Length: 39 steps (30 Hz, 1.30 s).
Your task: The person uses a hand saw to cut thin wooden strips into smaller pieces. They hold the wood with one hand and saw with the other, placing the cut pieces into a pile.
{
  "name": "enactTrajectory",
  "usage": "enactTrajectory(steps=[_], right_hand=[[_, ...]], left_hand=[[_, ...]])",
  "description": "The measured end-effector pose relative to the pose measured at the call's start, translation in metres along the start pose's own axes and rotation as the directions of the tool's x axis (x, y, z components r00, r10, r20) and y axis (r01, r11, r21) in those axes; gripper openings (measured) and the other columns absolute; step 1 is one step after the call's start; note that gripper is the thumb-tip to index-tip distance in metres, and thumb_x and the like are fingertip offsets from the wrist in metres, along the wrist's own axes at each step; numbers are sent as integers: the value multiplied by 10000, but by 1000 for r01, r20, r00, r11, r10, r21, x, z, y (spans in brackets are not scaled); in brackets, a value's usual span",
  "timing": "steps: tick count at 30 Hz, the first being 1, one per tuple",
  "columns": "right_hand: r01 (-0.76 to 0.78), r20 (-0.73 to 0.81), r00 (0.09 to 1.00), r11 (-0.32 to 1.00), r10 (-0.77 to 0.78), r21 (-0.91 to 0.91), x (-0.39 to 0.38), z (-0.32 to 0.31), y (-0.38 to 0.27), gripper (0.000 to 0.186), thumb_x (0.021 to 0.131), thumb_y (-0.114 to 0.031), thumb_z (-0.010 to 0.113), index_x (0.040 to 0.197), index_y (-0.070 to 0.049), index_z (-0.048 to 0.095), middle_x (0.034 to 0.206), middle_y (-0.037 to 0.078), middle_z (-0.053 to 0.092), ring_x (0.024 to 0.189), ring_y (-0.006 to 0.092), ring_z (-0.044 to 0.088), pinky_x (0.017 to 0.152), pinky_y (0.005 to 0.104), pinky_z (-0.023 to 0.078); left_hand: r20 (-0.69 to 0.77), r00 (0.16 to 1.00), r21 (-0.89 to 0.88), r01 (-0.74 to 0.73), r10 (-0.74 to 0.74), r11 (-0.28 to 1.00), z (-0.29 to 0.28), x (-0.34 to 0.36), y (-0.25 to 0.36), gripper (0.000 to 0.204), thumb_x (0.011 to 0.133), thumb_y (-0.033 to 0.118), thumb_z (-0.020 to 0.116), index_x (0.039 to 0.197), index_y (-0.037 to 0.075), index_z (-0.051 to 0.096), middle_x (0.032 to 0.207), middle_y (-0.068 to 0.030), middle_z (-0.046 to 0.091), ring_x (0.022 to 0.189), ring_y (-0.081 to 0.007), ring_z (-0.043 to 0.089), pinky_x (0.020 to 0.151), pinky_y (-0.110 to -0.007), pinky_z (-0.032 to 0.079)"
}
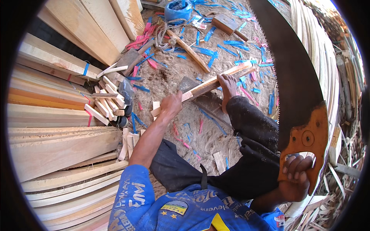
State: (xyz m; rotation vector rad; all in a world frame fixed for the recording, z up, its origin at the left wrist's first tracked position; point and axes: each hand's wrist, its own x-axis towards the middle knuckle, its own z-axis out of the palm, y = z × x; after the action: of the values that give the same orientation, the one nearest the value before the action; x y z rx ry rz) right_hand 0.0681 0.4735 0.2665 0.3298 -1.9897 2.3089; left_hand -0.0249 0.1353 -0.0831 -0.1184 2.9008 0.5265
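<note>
My left hand (172, 103) is closed around the near end of a long wooden strip (203, 87), which slants away to the right above the sandy ground. A bare foot (227, 85) presses on the strip farther along. Under it lies a dark, worn board (211, 106). At the right, my right hand (296, 173) grips the wooden handle of a large handsaw (295, 69). The saw is raised, its broad dark blade pointing up and its toothed edge on the left, apart from the strip.
Stacked planks (65, 154) fill the left side, beside a heap of short offcuts (108, 100). A mallet-like wooden block (225, 25), a loose stick (189, 51), rope (165, 38) and a blue container (178, 10) lie ahead. Blue and pink strips litter the ground. Curved slats (316, 42) line the right.
</note>
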Motion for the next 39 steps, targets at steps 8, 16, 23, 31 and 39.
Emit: enactTrajectory(steps=[8, 16, 23, 31, 39], right_hand=[[19, 20, 1000, 991, -17, -134, 0, 12, 7, 184, 858, -171, 572, 780, -57, 451, 640, 36, 408, 624, 142, 409, 656, 296, 389], [55, -26, 998, 997, -54, 55, -2, 6, 12, 160, 834, -107, 561, 873, 38, 506, 666, 79, 465, 593, 165, 476, 615, 331, 458], [153, -98, 983, 988, -153, -6, -5, 4, 13, 152, 832, -86, 533, 900, 46, 500, 686, 77, 462, 601, 164, 478, 610, 336, 463], [162, -155, 975, 987, -161, -11, -10, -2, 11, 187, 828, -89, 540, 909, 77, 507, 682, 73, 451, 595, 152, 460, 589, 328, 456], [87, -56, 995, 994, -84, 59, -11, -3, 2, 146, 873, -129, 519, 763, -81, 437, 678, 25, 388, 620, 120, 413, 666, 298, 387]], left_hand=[[14, 999, 24, 41, -41, 999, -3, 4, 6, 232, 770, 98, 636, 988, 31, 594, 825, -244, 687, 789, -412, 695, 699, -506, 557], [34, 999, 44, 37, -39, 998, -6, 1, 8, 205, 815, 91, 598, 1010, 34, 617, 830, -230, 695, 790, -357, 716, 681, -464, 581], [264, 950, -170, 214, -165, 962, -36, 23, -5, 527, 645, 309, 847, 1065, 24, 707, 1000, -221, 711, 914, -349, 700, 851, -406, 547], [277, 944, -789, 330, -180, 519, -11, -16, -75, 342, 682, 59, 829, 998, -11, 718, 906, -91, 729, 785, -206, 694, 734, -348, 544], [422, 887, -898, 380, -188, -222, -5, -90, -110, 336, 772, 74, 789, 1060, 8, 628, 833, -69, 675, 688, -188, 678, 608, -385, 600]])
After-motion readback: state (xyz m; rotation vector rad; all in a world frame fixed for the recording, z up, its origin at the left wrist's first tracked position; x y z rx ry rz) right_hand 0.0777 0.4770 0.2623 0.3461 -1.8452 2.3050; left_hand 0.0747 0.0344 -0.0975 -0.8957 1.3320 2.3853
